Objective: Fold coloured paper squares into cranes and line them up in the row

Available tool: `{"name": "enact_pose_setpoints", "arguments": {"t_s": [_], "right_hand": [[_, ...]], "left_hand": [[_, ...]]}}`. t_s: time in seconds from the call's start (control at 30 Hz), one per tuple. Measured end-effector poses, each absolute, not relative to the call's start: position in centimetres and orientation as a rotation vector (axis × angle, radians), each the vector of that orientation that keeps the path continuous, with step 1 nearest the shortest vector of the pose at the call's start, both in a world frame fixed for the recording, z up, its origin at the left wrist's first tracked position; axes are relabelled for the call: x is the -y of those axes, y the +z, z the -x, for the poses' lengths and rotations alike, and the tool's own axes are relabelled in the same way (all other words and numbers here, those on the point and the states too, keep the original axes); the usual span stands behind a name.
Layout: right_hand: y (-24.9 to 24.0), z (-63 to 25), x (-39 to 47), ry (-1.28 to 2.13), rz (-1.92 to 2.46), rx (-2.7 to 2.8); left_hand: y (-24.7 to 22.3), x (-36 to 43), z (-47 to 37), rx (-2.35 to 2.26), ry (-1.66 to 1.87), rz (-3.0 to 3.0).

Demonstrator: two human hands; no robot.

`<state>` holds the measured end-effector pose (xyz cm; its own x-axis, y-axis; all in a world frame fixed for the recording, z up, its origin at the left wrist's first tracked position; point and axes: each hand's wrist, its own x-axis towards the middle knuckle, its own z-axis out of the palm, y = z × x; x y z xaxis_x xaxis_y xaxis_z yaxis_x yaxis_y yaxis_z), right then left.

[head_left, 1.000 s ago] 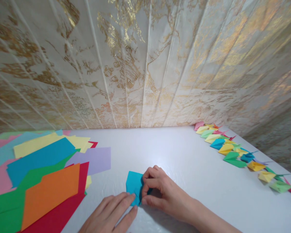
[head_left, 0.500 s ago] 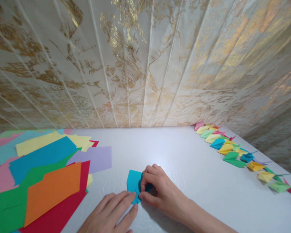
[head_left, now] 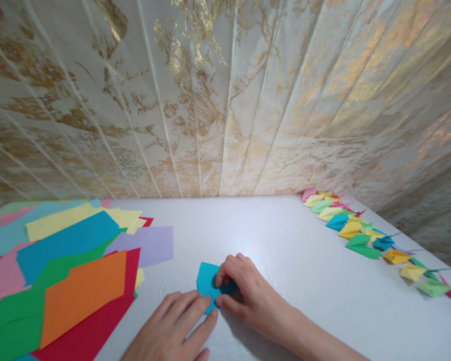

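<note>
A small folded piece of blue paper lies on the white table in front of me. My left hand rests flat with its fingers stretched out, the fingertips touching the paper's lower left edge. From the right, my right hand curls over the paper, thumb and index finger bent toward each other on a fold. Part of the paper is hidden under the right hand's fingers.
Loose coloured sheets overlap at the left, among them an orange sheet, a blue sheet and a lilac sheet. Folded paper figures line the right edge of the white table. Behind hangs a gold-patterned curtain.
My right index finger has shifted slightly left over the blue paper. The left fingertips have moved a little to the right, and the paper stays nearly in place.
</note>
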<state>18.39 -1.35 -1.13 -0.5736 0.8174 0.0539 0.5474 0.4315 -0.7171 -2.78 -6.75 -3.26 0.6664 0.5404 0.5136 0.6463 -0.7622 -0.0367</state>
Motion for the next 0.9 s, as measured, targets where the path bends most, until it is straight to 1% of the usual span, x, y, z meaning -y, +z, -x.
{"name": "enact_pose_setpoints", "arguments": {"t_s": [0.23,0.47,0.63,0.7,0.8,0.83,0.9], "right_hand": [[-1.0,-18.6,1.4,0.982,1.149,2.264],[-1.0,-18.7,1.6,0.981,1.148,2.225],[-0.9,-18.8,1.8,1.035,1.163,2.193],[-1.0,-18.8,1.7,1.021,1.157,2.205],[-1.2,-18.7,1.6,1.005,1.163,2.214],[-1.3,-18.6,1.6,0.998,1.169,2.215],[-1.4,-18.5,1.5,0.983,1.180,2.217]], "left_hand": [[-3.6,6.9,2.6,0.997,-0.735,2.644],[-3.3,6.2,2.8,0.896,-0.662,2.655],[-5.4,5.9,2.5,0.896,-0.905,2.538],[-5.6,6.0,2.4,0.905,-0.944,2.527],[-4.5,6.0,2.5,0.902,-0.868,2.563],[-3.9,6.0,2.6,0.901,-0.763,2.619],[-3.0,6.0,2.8,0.882,-0.690,2.656]]}}
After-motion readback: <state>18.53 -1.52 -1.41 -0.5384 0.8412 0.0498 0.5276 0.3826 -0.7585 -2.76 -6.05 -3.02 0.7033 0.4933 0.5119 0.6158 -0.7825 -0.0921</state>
